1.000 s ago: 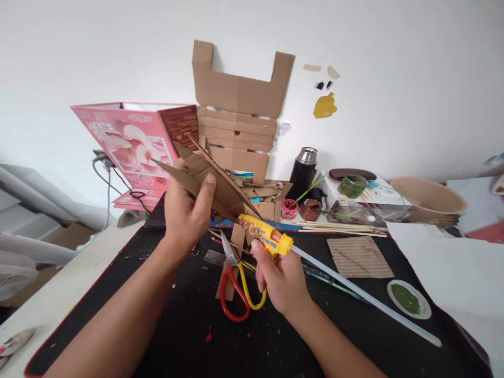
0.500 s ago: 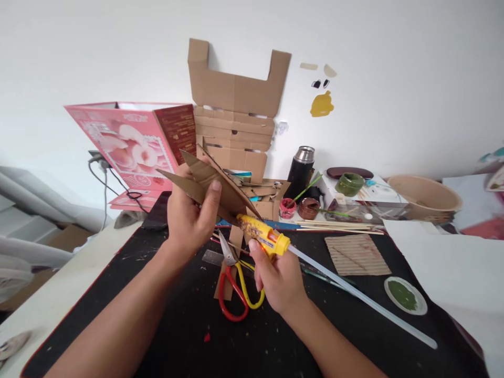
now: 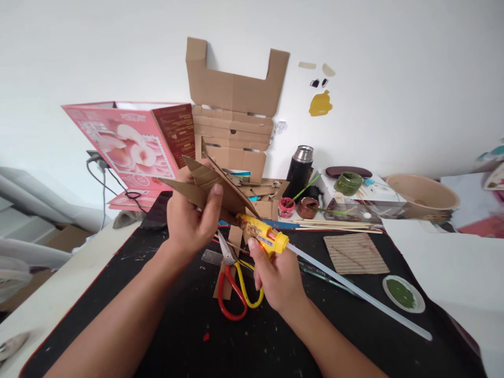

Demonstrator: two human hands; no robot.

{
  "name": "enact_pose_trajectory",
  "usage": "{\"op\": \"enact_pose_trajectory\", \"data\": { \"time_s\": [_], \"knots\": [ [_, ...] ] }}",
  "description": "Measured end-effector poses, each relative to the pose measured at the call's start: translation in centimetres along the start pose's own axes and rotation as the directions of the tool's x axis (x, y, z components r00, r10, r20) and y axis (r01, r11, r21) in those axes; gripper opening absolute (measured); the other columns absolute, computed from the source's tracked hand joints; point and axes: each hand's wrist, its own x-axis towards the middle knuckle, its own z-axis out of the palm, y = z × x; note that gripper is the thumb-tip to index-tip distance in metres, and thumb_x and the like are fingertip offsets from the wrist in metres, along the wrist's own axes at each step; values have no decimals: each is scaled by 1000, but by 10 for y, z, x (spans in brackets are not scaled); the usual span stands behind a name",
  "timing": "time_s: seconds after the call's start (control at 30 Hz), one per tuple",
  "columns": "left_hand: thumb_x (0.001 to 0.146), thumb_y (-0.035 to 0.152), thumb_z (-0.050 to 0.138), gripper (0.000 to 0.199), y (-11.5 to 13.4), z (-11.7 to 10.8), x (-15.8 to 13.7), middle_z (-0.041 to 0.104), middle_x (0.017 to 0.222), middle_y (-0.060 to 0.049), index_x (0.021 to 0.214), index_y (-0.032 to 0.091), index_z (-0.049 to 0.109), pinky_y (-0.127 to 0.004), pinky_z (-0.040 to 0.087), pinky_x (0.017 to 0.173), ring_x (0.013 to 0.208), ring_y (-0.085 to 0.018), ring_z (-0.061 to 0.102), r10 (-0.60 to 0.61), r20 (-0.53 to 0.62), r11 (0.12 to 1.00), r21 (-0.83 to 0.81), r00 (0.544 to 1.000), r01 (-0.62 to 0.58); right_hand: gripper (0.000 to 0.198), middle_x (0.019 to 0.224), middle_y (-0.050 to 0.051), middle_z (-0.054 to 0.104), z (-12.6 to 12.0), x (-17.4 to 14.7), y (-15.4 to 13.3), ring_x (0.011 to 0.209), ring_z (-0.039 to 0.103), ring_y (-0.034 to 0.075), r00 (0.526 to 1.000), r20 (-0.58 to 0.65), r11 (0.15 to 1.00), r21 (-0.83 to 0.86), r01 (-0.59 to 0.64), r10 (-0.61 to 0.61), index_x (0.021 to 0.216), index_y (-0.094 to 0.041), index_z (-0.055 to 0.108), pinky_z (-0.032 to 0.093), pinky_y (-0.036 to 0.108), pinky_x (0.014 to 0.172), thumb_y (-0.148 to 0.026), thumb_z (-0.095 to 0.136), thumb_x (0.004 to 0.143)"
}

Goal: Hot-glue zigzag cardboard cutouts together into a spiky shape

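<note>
My left hand (image 3: 192,210) is closed round a folded piece of cardboard (image 3: 230,194), thumb on its near face, pointed flaps sticking out to the left. In my right hand (image 3: 277,275) is a yellow hot glue gun (image 3: 260,233), held by its grip. A long translucent glue stick (image 3: 360,294) runs out of its back end toward the lower right. The gun's front end reaches the cardboard's lower edge; its nozzle tip is hidden there. Below the hands, scissors (image 3: 232,278) with one red and one yellow handle lie over a narrow cardboard strip (image 3: 236,239).
A black mat (image 3: 165,325) covers the table. On its right are a corrugated cardboard square (image 3: 356,253) and a lid with green paint (image 3: 403,294). Behind stand paint jars (image 3: 308,208), a black thermos (image 3: 300,170), a pink box (image 3: 134,147) and a beige basin (image 3: 423,194).
The cardboard in my left hand has tilted very slightly, its flaps a little lower. The glue gun stays against it. The whole view has shifted a little.
</note>
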Motion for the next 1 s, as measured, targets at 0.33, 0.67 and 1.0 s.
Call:
{"op": "enact_pose_trajectory", "data": {
  "time_s": [0.33, 0.67, 1.0],
  "knots": [
    [101, 37, 63, 34, -2, -1, -3, 72, 126, -10, 135, 31, 65, -49, 61, 98, 116, -32, 71, 31, -14, 999, -19, 999, -32, 59, 41, -3, 46, 0, 2, 4, 47, 59, 21, 1000, 7, 999, 20, -29, 29, 89, -24, 72, 40, 26, 42, -79, 52, 98],
    [102, 37, 62, 28, -2, 0, -1, 72, 126, -11, 128, 30, 67, -49, 62, 96, 115, -32, 71, 58, -21, 998, 15, 998, -58, 59, 44, -2, 49, 0, 4, 6, 48, 62, 21, 1000, 7, 999, 25, -21, 21, 91, -23, 71, 42, 26, 43, -80, 54, 97],
    [101, 40, 63, 29, -2, -1, -2, 71, 123, -11, 128, 33, 71, -53, 62, 97, 119, -34, 68, 38, -51, 999, 22, 998, -37, 60, 43, -3, 47, 0, 4, 6, 43, 56, 19, 1000, 6, 1000, 23, -16, 16, 89, -24, 71, 38, 25, 40, -81, 54, 96]
  ]
}}
